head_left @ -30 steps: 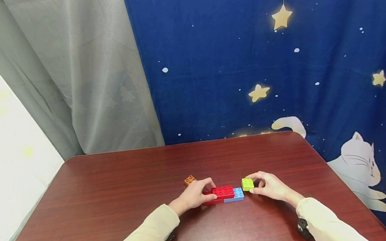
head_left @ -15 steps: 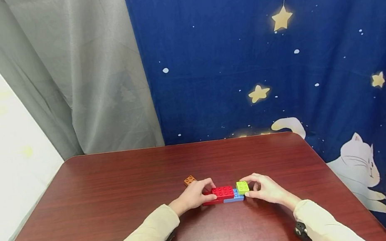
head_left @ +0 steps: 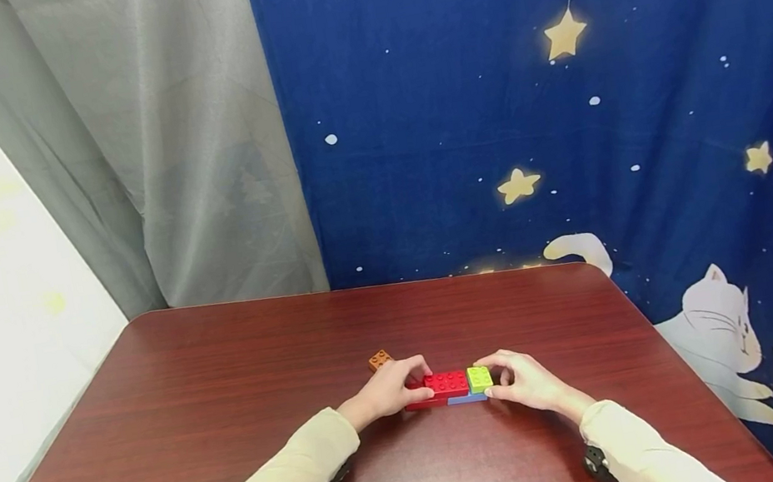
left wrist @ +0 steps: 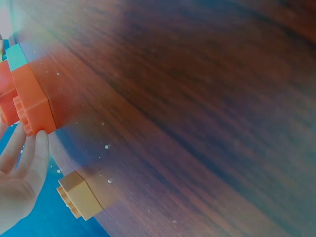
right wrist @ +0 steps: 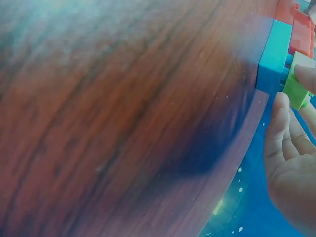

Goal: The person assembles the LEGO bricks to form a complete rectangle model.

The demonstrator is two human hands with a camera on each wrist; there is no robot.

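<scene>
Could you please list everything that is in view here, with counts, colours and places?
Table: 1, reddish-brown, foreground.
Red bricks: 2, red, offset stack on the table.
Blue brick: 1, blue, partly under the upper red one.
Green brick: 1, lime, over the blue brick, not fully seated.
Orange brick: 1, orange-brown, apart on the table.
Grey curtain: 1, grey, behind the table.
Blue curtain: 1, blue with stars and cat, behind, right.
White surface: 1, white, far left.
Sleeves: 2, cream, on the arms.
Hands: 2, bare; left at the red bricks, right pinching the green brick.
</scene>
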